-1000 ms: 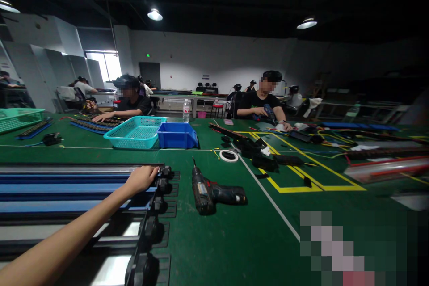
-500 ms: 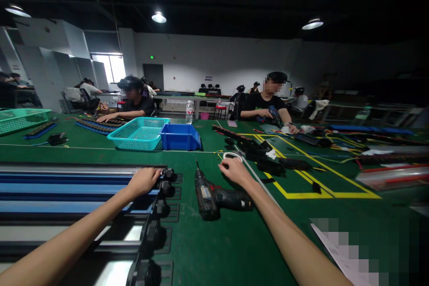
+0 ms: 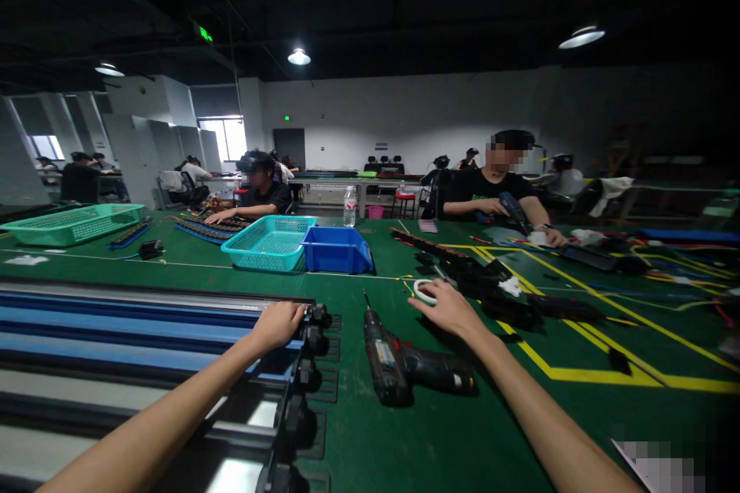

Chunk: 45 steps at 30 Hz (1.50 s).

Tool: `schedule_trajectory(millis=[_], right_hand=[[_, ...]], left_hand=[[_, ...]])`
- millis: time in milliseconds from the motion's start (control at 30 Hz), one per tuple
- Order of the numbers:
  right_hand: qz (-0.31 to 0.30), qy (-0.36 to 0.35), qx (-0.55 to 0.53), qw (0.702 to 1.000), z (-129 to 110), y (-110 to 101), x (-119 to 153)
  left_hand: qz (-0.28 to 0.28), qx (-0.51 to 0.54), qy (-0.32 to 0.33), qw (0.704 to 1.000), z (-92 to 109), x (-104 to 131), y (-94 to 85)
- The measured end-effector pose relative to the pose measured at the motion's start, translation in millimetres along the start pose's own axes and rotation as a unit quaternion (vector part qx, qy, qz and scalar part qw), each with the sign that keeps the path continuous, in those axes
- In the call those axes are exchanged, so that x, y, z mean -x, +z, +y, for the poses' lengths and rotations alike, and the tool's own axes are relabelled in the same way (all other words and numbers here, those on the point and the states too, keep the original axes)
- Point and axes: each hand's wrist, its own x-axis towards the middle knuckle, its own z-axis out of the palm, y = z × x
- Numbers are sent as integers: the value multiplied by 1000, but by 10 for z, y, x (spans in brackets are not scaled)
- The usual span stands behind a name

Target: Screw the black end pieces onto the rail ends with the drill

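My left hand rests on the far right end of a row of long blue and silver rails, its fingers closed near a black end fitting; what they grip, if anything, is hidden. My right hand is over the green table with thumb and fingers apart, beside a white ring that may be a roll of tape. Whether the fingertips touch the ring is unclear. A black cordless drill lies between my hands, its bit pointing away from me.
Behind the rails stand turquoise baskets and a blue bin. A bottle is farther back. Black parts and yellow tape lines lie to the right. Across the table, one person holds a drill; another handles dark strips.
The view has turned left, so the table contents appear farther right. My right hand has spread its fingers and reached toward the white ring. My left hand stays at the rail end.
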Motion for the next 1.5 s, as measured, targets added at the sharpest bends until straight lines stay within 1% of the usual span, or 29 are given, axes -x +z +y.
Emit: schedule_trajectory(millis=[67, 133, 167, 233, 367, 433, 500, 567, 633, 733, 800, 933, 1033, 1133, 1233, 1500], right_hand=[[-13, 73, 22, 997, 15, -52, -33], [-47, 135, 37, 989, 28, -36, -26], [-63, 152, 42, 985, 31, -4, -11], [-81, 161, 52, 982, 30, 84, 31], [-69, 155, 79, 982, 10, 224, 76], [-63, 152, 80, 983, -7, 236, 57], [-43, 136, 65, 988, -35, 220, 15], [1, 107, 25, 994, -76, 193, -42], [66, 75, -36, 994, -118, 178, -96], [154, 44, -131, 978, -146, 212, -138], [178, 34, -176, 968, -121, 271, -130], [168, 35, -224, 959, -13, 401, -63], [164, 43, -237, 957, 39, 444, -16], [158, 39, -243, 956, 38, 438, 13], [155, 35, -251, 955, 10, 409, 38], [185, 8, -239, 953, -47, 355, 71]], left_hand=[[-3, -6, -4, 1000, 9, 2, -13], [-5, -8, -8, 1000, 18, 6, -23], [-6, -8, -11, 1000, 23, 8, -28], [-6, -5, -13, 1000, 30, 14, -37], [-5, -5, -11, 1000, 34, 19, -50], [-3, -10, -8, 1000, 38, 21, -55], [-3, -16, -9, 1000, 47, 27, -63], [-6, -20, -21, 1000, 61, 37, -73], [-9, -21, -31, 999, 72, 48, -84], [-10, -19, -33, 999, 76, 54, -93], [-10, -17, -30, 999, 70, 53, -91], [-6, -8, -21, 1000, 48, 44, -68], [-4, -3, -23, 1000, 30, 32, -38], [-2, -10, -28, 1000, 18, 17, -12], [1, -13, -19, 1000, 20, 11, -7], [-15, -20, -37, 999, 53, 21, -35]])
